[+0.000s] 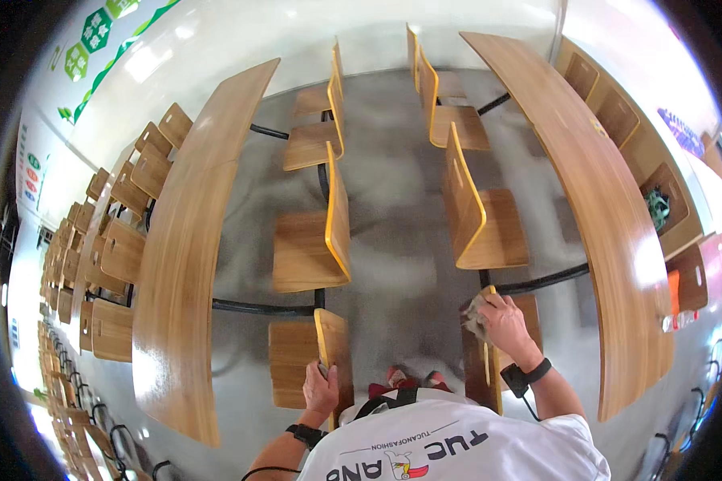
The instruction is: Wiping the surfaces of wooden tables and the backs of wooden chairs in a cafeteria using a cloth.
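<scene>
My right hand [505, 321] presses a crumpled grey cloth [475, 318] against the top edge of a wooden chair's backrest [480, 367] on the right. The cloth wraps over that edge near its far corner. On the other side, my left hand [321, 391] is closed around the yellow edge of the left chair's backrest [336, 337]. A small grey bit, too little to identify, shows by its fingers. The left chair's seat [292, 364] extends to the left of its backrest. Both wrists wear black bands with cables.
Long wooden tables stand on the left [180, 252] and right [601, 216]. Black metal bars [265, 308] join chairs to tables. More chairs [313, 249] line the grey floor aisle [397, 288]. Green netting-like material [657, 207] lies on a far right chair. An orange item [674, 291] is near the right table.
</scene>
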